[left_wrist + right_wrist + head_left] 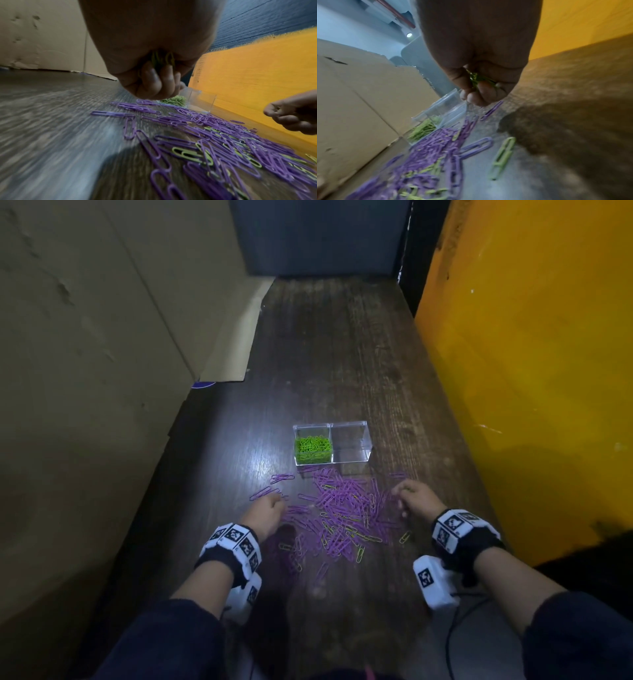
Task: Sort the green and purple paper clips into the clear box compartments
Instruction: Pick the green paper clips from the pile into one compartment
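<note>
1. Head view: a clear box (pixel 331 447) with two compartments stands on the dark wooden tabletop (pixel 342 347), just beyond a loose pile of clips. Its left compartment holds a heap of green paper clips (pixel 313 449); its right compartment shows nothing inside.
2. The purple paper clips (pixel 346 508) lie spread flat on the tabletop between the two hands and up to the foot of the box, too many and too tangled to count. A smaller number of loose green clips (pixel 360 553) is mixed among them, mostly at the near side; one green clip lies apart at the pile's right edge.
3. The left hand (pixel 265 513) sits at the left edge of the pile. In the left wrist view its fingers (pixel 154 81) are curled into a fist and the grip is closed around a bunch of held green clips (pixel 163 59), whose number cannot be told.
4. The right hand (pixel 412 498) sits at the right edge of the pile, near the front right corner of the box. In the right wrist view its fingers (pixel 481 93) are curled and the grip is closed around a second green bunch (pixel 479 79), also uncountable.
5. A cardboard sheet (pixel 85 337) stands along the left of the tabletop and a yellow wall (pixel 534 354) along the right
</note>
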### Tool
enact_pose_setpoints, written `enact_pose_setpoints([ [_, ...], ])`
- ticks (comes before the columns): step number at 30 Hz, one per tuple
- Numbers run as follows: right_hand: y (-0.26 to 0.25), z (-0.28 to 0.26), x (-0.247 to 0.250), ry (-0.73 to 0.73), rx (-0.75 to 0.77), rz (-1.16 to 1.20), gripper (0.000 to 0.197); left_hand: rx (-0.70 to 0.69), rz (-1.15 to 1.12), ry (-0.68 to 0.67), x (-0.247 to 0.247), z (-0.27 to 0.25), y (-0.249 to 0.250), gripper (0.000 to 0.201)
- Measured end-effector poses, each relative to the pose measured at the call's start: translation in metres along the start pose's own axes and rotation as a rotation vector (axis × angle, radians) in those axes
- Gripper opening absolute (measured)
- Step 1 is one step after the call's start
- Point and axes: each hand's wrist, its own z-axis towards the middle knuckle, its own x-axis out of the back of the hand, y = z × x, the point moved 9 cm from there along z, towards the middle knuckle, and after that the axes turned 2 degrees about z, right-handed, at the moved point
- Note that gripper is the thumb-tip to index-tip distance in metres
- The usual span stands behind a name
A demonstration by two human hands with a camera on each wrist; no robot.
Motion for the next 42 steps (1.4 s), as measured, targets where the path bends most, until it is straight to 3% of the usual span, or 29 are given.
enact_pose_setpoints([
  [2,0.005,0.000,0.014,-0.001,0.076,-0.183,0.025,0.007,-0.058,0.037,0.002,-0.005,-0.007,0.034],
  [5,0.019,-0.007,0.008,-0.175,0.157,-0.531,0.005,0.042,-0.136,0.054,0.001,-0.013,-0.025,0.039],
  [7,0.032,-0.012,-0.004,-0.291,0.189,-0.715,0.026,0.058,-0.163,0.064,0.003,-0.017,-0.033,0.035],
  [8,0.034,-0.014,-0.007,-0.306,0.205,-0.779,0.026,0.060,-0.142,0.073,0.005,-0.020,-0.035,0.033],
  [11,0.032,-0.016,-0.013,-0.281,0.255,-0.857,0.012,0.053,-0.072,0.056,0.003,-0.031,-0.033,0.031],
  [15,0.035,-0.019,-0.030,-0.267,0.256,-0.856,0.032,0.041,0.140,-0.099,-0.020,-0.039,-0.032,0.030],
  [17,0.031,-0.020,-0.030,-0.205,0.251,-0.745,0.032,0.026,0.295,-0.129,-0.027,-0.043,-0.028,0.030],
  [21,0.018,-0.026,-0.023,-0.127,0.161,-0.190,0.022,-0.022,0.491,-0.084,-0.025,-0.043,-0.015,0.030],
  [25,0.018,-0.032,-0.036,-0.180,-0.018,0.319,0.025,-0.070,0.549,-0.098,-0.024,-0.042,-0.017,0.030],
  [28,0.030,-0.039,-0.054,-0.271,-0.148,0.383,0.024,-0.090,0.550,-0.150,-0.028,-0.041,-0.019,0.036],
  [30,0.031,-0.039,-0.059,-0.281,-0.051,0.177,0.027,-0.105,0.579,-0.150,-0.028,-0.041,-0.017,0.034],
  [33,0.019,-0.042,-0.075,-0.332,0.302,-0.366,0.017,-0.108,0.609,-0.162,-0.029,-0.039,-0.016,0.029],
  [34,0.019,-0.044,-0.084,-0.385,0.364,-0.537,0.011,-0.107,0.605,-0.164,-0.029,-0.037,-0.016,0.028],
  [36,0.016,-0.045,-0.093,-0.429,0.431,-0.789,0.019,-0.106,0.596,-0.168,-0.030,-0.032,-0.016,0.025],
  [39,0.006,-0.041,-0.101,-0.445,0.476,-0.964,0.018,-0.094,0.600,-0.190,-0.029,-0.027,-0.017,0.025],
  [42,0.004,-0.040,-0.109,-0.483,0.484,-0.993,0.006,-0.073,0.566,-0.209,-0.025,-0.029,-0.023,0.030],
])
